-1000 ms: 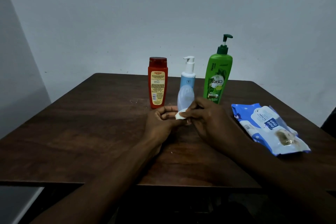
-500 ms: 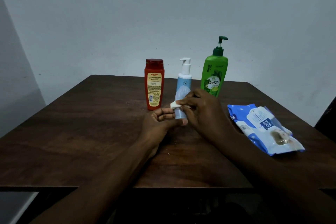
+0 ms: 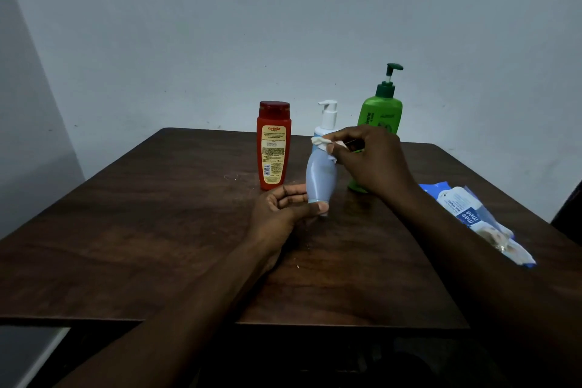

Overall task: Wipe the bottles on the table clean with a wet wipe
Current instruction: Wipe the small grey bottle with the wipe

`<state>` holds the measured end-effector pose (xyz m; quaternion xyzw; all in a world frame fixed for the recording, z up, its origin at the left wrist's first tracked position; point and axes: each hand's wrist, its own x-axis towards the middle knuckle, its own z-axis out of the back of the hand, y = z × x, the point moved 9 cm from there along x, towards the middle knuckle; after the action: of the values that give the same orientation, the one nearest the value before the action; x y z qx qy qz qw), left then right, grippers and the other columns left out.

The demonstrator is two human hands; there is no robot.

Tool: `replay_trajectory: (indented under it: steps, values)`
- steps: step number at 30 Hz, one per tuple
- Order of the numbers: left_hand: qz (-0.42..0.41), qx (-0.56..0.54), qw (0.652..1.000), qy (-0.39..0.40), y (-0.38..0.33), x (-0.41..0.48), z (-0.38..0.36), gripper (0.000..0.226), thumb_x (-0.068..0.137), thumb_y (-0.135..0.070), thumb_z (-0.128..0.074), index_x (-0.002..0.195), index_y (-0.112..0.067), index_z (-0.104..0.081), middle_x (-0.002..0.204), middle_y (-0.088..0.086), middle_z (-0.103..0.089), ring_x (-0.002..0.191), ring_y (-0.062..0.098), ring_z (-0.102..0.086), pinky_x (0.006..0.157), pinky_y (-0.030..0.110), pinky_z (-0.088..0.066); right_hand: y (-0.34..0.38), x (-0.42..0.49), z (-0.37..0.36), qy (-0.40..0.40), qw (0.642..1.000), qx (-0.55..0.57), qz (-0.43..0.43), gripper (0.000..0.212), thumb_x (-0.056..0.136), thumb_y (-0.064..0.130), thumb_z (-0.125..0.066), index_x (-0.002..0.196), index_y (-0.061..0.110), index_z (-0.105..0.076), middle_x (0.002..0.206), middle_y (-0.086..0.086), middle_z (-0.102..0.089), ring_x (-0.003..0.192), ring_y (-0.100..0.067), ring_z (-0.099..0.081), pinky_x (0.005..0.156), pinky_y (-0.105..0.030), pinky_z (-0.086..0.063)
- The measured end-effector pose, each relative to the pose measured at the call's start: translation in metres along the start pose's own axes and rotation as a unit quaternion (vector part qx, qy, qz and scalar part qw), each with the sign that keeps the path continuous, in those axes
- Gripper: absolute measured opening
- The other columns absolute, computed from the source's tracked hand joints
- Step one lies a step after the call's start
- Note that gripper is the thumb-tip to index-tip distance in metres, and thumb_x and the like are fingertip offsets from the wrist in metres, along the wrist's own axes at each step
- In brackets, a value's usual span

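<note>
Plain domestic room, probably a home. A dark wooden table (image 3: pixel 157 230) is set against a bare, pale painted wall (image 3: pixel 283 25) that meets a second wall at the left. Household toiletries lie toward the table's far edge: a red shampoo bottle (image 3: pixel 273 145), a blue pump bottle (image 3: pixel 321 176) and a green pump bottle (image 3: pixel 381 110). A pack of baby wipes (image 3: pixel 469 214) lies at the right edge.

Worn on the head, aimed forward and down across the dark table (image 3: pixel 157 230) toward the pale back wall (image 3: pixel 283 25). Sat close, within arm's reach, with both forearms (image 3: pixel 195 302) filling the lower frame and the blue bottle (image 3: pixel 320 178) near the middle. Took in the table's far edge through a wide lens, with the pack of wipes (image 3: pixel 466 214) at the right side.
</note>
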<state>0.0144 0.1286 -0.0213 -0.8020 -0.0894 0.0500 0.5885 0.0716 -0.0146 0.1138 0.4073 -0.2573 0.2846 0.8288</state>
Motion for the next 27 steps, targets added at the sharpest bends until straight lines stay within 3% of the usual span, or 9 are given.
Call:
replay_trajectory:
  steps: [2, 5, 7, 12, 16, 21, 27]
  values:
    - [0.001, -0.020, 1.000, 0.008, -0.001, 0.000, -0.002, 0.051, 0.060, -0.006, -0.084, 0.108, -0.014, -0.069, 0.101, 0.005, -0.077, 0.095, 0.020, -0.075, 0.081, 0.034, -0.062, -0.006, -0.001, 0.000, 0.012, 0.999, 0.028, -0.020, 0.017, 0.086, 0.020, -0.077, 0.103, 0.022, -0.079, 0.085, 0.015, -0.071, 0.071, 0.009, -0.064, 0.066, -0.003, -0.045]
    - [0.008, -0.049, 0.999, 0.010, -0.002, 0.000, -0.003, 0.056, 0.057, -0.010, -0.084, 0.111, -0.013, -0.068, 0.107, 0.008, -0.076, 0.099, 0.022, -0.075, 0.081, 0.033, -0.062, -0.014, -0.005, -0.003, 0.022, 0.996, 0.071, -0.045, 0.015, 0.086, 0.021, -0.077, 0.101, 0.025, -0.079, 0.093, 0.012, -0.076, 0.082, -0.007, -0.072, 0.079, -0.024, -0.058]
    - [0.009, -0.065, 0.998, 0.011, -0.002, 0.000, -0.004, 0.059, 0.056, -0.011, -0.083, 0.113, -0.013, -0.067, 0.111, 0.010, -0.075, 0.101, 0.023, -0.074, 0.081, 0.033, -0.061, -0.015, -0.008, -0.004, 0.019, 0.995, 0.090, -0.043, 0.016, 0.085, 0.019, -0.078, 0.101, 0.023, -0.079, 0.095, 0.010, -0.077, 0.084, -0.007, -0.072, 0.082, -0.030, -0.059]
    - [0.007, -0.116, 0.993, 0.013, -0.003, 0.001, -0.003, 0.056, 0.065, -0.008, -0.080, 0.118, -0.010, -0.064, 0.107, 0.008, -0.077, 0.100, 0.021, -0.075, 0.077, 0.028, -0.062, -0.011, -0.026, -0.010, 0.008, 0.993, 0.112, -0.027, 0.018, 0.082, 0.014, -0.080, 0.098, 0.022, -0.079, 0.095, 0.012, -0.076, 0.079, 0.004, -0.069, 0.069, -0.007, -0.048]
    - [0.001, -0.149, 0.989, 0.003, -0.004, 0.002, 0.001, 0.060, 0.069, -0.008, -0.077, 0.127, -0.006, -0.061, 0.112, 0.009, -0.076, 0.100, 0.020, -0.075, 0.074, 0.026, -0.061, -0.007, -0.046, -0.018, 0.015, 0.993, 0.116, -0.001, 0.020, 0.082, 0.007, -0.079, 0.099, 0.018, -0.079, 0.094, 0.018, -0.069, 0.081, 0.011, -0.064, 0.069, -0.005, -0.046]
    - [0.000, -0.174, 0.985, 0.005, -0.003, 0.003, 0.000, 0.059, 0.069, -0.006, -0.074, 0.127, -0.005, -0.061, 0.112, 0.012, -0.075, 0.094, 0.019, -0.076, 0.070, 0.025, -0.062, -0.001, -0.060, -0.020, 0.030, 0.991, 0.127, 0.020, 0.021, 0.084, 0.008, -0.078, 0.102, 0.018, -0.079, 0.095, 0.012, -0.068, 0.087, 0.004, -0.066, 0.072, -0.011, -0.054]
    - [0.002, -0.165, 0.986, 0.026, -0.004, 0.004, -0.006, 0.062, 0.074, -0.008, -0.074, 0.133, -0.007, -0.057, 0.116, 0.009, -0.075, 0.102, 0.019, -0.074, 0.075, 0.031, -0.063, -0.004, -0.056, -0.013, -0.024, 0.991, 0.131, 0.010, 0.018, 0.083, 0.009, -0.079, 0.099, 0.018, -0.079, 0.096, 0.011, -0.070, 0.089, 0.001, -0.068, 0.073, -0.018, -0.058]
